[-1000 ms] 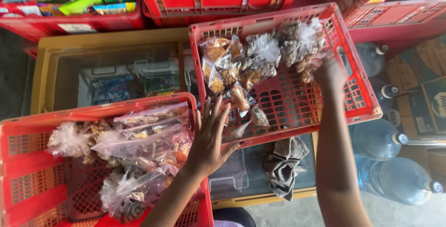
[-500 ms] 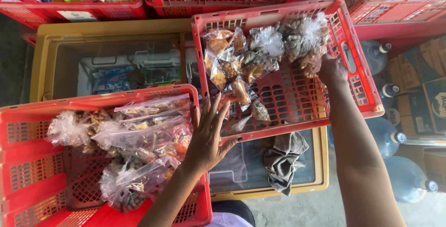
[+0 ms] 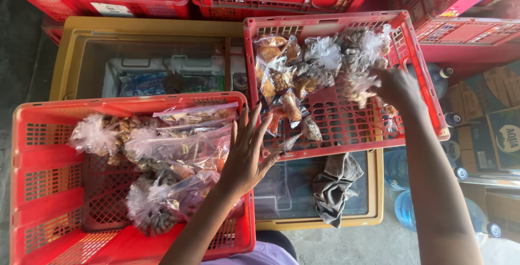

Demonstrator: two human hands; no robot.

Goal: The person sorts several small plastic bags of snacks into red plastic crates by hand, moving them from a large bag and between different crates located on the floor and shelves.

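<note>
**Layout of crates and contents**

Two crates rest on a larger bin (image 3: pixel 146 32). The near-left crate (image 3: pixel 49 200) holds clear snack bags (image 3: pixel 179 151); the left hand (image 3: pixel 246 154) lies flat over its right edge. The far-right crate (image 3: pixel 346 129) holds small snack packets (image 3: pixel 303 70) along its far side; the right hand (image 3: pixel 395 86) is inside it. A cloth (image 3: pixel 333 186) lies below this crate. Water bottles (image 3: pixel 406 167) stand at right.

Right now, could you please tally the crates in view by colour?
Red crates: 6, among them the near one under the left hand and the tilted one where the right hand reaches.
Yellow crates: 1.
Total: 7.
</note>
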